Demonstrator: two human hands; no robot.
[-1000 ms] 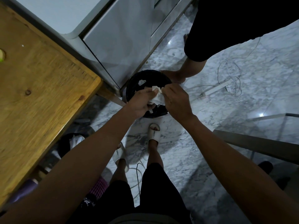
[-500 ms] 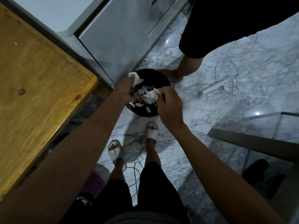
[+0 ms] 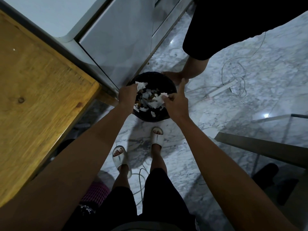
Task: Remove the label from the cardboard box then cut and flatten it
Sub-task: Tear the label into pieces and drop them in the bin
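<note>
1. a pale marble floor [image 3: 250,90] fills most of the view, veined grey, with a bright glint of light on the right
2. a wooden table [image 3: 38,97] takes up the left side, its rounded corner pointing toward a grey cabinet [image 3: 116,42] that runs diagonally across the top
3. the wearer stands in dark shorts and white slides [image 3: 120,157], both bare forearms stretched forward and down
4. a second person's leg [image 3: 195,69] in dark shorts stands at the top right, the foot just beyond the bin
5. a round black bin [image 3: 166,80] sits on the floor against the cabinet base, scattered inside with torn white paper scraps [image 3: 148,107]
6. a white power strip [image 3: 221,90] with tangled cable lies on the floor to the right of the bin
7. the right hand [image 3: 176,104] is over the bin's right side, thumb and fingers pinched on a torn piece of label [image 3: 159,99], forefinger sticking out
8. the left hand [image 3: 127,95] is over the bin's left rim, fingers closed on a smaller label scrap [image 3: 140,85]
9. the cardboard box itself is nowhere in this view
</note>
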